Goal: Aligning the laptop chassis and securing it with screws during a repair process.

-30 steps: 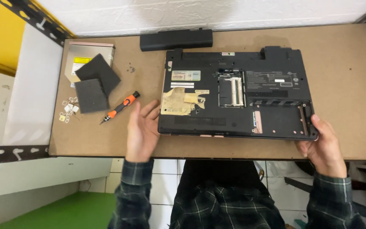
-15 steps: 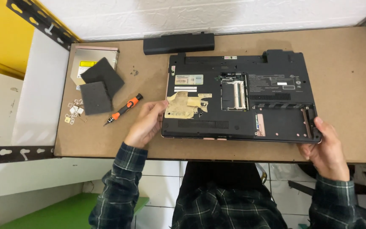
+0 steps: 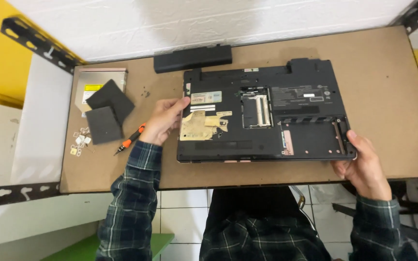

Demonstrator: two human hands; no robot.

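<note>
Head view: a black laptop [image 3: 267,116] lies upside down on the brown desk [image 3: 393,92], toward the front edge, its memory bay and a corner bay uncovered. The left hand [image 3: 163,121] rests against the laptop's left side, fingers loosely together, thumb tip on the base near a torn tan sticker [image 3: 201,124]. The right hand [image 3: 361,164] grips the front right corner — thumb on top, the other fingers hidden beneath. An orange-handled screwdriver [image 3: 129,141] lies just beside the left wrist. Near the left edge sit two dark cover panels [image 3: 105,113] on an optical drive [image 3: 97,79], with small screws [image 3: 79,142] beside them. A battery pack [image 3: 192,58] lies along the back edge.
</note>
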